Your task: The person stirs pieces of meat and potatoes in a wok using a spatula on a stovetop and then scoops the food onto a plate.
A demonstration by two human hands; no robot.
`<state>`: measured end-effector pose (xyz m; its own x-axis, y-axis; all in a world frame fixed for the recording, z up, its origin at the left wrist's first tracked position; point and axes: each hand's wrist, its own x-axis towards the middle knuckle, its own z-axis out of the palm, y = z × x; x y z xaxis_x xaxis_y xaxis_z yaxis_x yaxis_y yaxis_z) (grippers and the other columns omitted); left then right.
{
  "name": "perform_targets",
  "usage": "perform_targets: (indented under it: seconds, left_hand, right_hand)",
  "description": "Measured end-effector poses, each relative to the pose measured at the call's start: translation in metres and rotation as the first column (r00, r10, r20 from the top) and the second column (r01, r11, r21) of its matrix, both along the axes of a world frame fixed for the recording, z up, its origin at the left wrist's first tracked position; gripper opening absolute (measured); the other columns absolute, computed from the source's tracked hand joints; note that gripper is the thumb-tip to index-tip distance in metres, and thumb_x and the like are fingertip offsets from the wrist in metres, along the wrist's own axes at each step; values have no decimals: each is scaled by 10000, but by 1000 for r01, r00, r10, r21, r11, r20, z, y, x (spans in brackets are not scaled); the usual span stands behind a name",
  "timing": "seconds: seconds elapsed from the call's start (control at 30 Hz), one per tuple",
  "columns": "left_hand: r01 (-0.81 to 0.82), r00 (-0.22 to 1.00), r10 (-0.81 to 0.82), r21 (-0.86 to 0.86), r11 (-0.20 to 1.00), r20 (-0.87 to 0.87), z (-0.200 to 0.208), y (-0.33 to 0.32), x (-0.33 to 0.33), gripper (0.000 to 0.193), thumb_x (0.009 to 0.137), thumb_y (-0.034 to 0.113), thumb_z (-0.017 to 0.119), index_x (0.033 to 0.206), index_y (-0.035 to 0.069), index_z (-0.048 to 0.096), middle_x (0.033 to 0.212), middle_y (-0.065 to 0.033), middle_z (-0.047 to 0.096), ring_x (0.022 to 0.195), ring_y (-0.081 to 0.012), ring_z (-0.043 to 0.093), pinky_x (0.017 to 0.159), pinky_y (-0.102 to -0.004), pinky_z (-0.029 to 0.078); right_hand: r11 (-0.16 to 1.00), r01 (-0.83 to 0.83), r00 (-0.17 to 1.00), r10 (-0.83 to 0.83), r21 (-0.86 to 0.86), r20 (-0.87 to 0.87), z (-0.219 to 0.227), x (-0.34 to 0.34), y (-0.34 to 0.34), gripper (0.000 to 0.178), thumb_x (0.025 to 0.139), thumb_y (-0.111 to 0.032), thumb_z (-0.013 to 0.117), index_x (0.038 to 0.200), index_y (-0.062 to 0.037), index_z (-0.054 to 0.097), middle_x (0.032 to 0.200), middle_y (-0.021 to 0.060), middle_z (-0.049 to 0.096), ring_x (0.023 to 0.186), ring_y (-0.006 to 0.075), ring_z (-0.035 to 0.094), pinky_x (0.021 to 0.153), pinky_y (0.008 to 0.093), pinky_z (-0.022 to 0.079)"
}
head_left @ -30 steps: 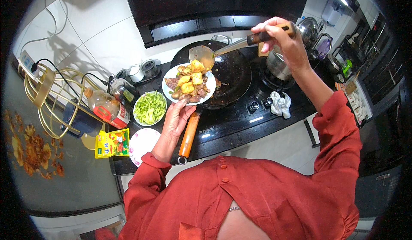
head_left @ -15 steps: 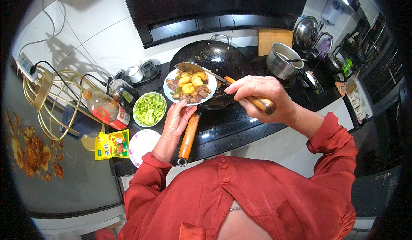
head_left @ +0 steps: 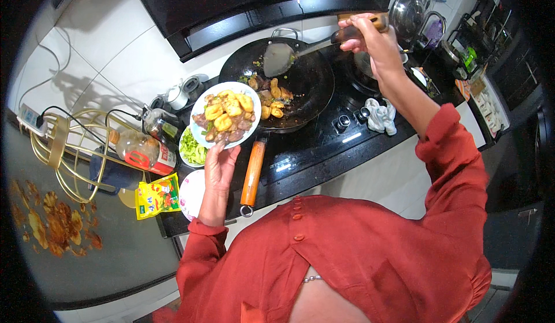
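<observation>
My left hand [head_left: 218, 170] supports a white plate [head_left: 237, 140] from its near edge. Yellow chunks and brown meat pieces [head_left: 228, 114] are heaped on it, left of the wok. My right hand [head_left: 373, 37] is closed around the handle of a spatula, raised at the wok's far right. The metal spatula blade [head_left: 279, 59] hangs over the black wok [head_left: 315, 86]. More of the same food [head_left: 272, 99] lies in the wok's left and near part. The wok's orange wooden handle [head_left: 253, 173] points toward me, beside my left hand.
A bowl of chopped greens [head_left: 191, 149] is partly hidden by the plate. A floral plate [head_left: 192, 193] and a yellow packet [head_left: 157, 196] sit near the counter's front left. A bottle [head_left: 144, 149] stands behind them. Right of the wok lies a white cloth [head_left: 380, 116] by the stove knobs [head_left: 342, 123].
The plate in my left hand has moved left, off the wok and partly over the greens. My right hand has lifted up and away to the right, taking the spatula from the plate to above the wok.
</observation>
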<state>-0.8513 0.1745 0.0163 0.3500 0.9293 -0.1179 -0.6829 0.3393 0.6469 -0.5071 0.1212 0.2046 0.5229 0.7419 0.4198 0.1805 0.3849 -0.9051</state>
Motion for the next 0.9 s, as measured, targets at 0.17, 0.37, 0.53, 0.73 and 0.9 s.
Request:
perform_targets:
  seconds: [0.17,0.37,0.53,0.73,0.9]
  left_hand:
    - [-80,997,80,7,997,22,8,-21,-14,365,757,75,593,1106,49,491,1052,-76,559,927,-205,563,752,-338,519]
    - [-162,986,161,-35,986,-47,15,-52,-29,411,749,86,605,1134,47,469,1090,-77,537,963,-200,548,748,-318,521]
    - [-156,987,153,-47,987,-52,17,-60,-25,416,751,88,607,1140,50,466,1092,-71,536,984,-198,538,755,-321,514]
    - [-121,991,116,-61,991,-73,15,-53,-21,400,750,83,607,1124,41,472,1075,-78,544,962,-202,546,766,-332,505]
    - [-64,994,58,-61,996,-88,15,-43,-11,373,760,71,596,1109,28,470,1076,-87,541,954,-209,555,769,-338,512]
  right_hand:
    - [948,52,996,-25,-314,89,-21,55,18,336,743,-368,576,798,-37,583,774,68,636,485,113,586,402,180,399]
    - [855,-8,982,-90,-518,-164,-49,77,15,256,762,-290,547,798,-37,556,798,89,628,493,110,569,356,166,392]
    - [950,-134,791,-69,-281,-608,-132,20,15,206,751,-198,518,874,-33,523,841,124,626,567,176,610,442,234,459]
    - [982,-118,775,0,-145,-633,-138,-6,17,190,765,-244,521,817,-64,555,897,105,635,602,196,618,513,268,462]
    - [988,-115,800,28,-107,-599,-110,17,2,220,774,-277,523,858,-76,552,926,112,631,606,176,615,529,259,463]
